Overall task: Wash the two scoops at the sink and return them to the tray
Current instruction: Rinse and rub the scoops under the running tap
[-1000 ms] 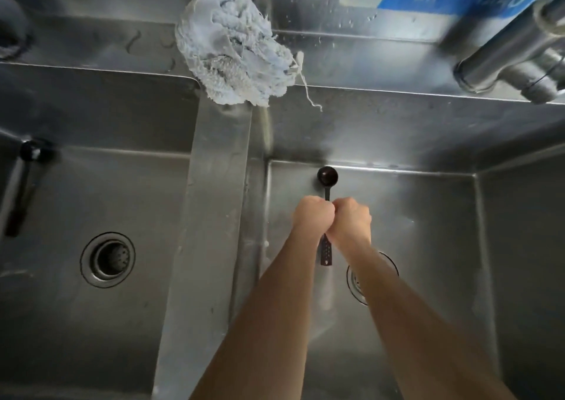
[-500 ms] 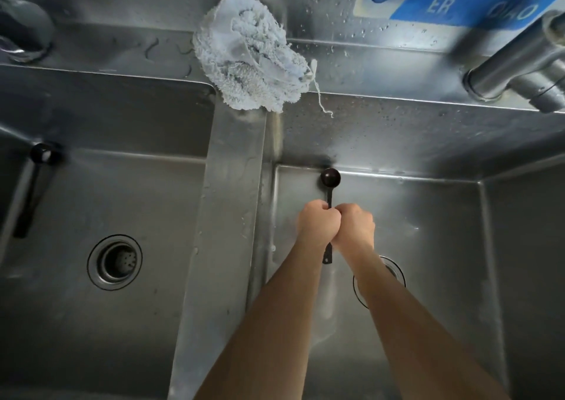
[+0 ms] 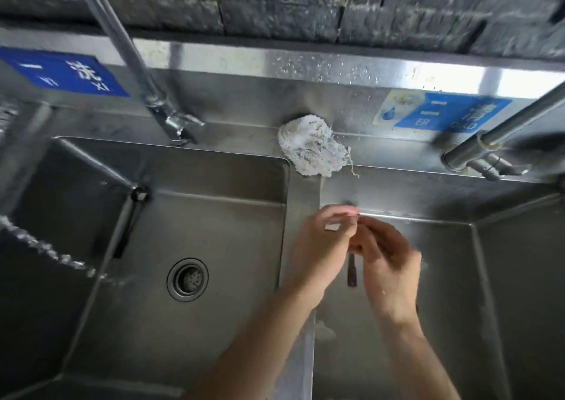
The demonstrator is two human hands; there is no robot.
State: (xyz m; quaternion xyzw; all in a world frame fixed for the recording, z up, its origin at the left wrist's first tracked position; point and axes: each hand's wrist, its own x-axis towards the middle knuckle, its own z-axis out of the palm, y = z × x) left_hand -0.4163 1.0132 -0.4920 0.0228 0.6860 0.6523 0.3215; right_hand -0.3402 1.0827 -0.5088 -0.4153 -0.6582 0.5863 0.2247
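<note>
Apparently both hands [image 3: 354, 246] clasped on one blurred scoop [image 3: 351, 272], beside the sink [image 3: 214, 216] divider's edge.

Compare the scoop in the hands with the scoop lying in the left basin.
The held scoop hangs over the right basin, gripped by the left hand and right hand, its bowl hidden. The other scoop lies untouched in the left basin, bowl visible. Both are dark and long-handled.
</note>
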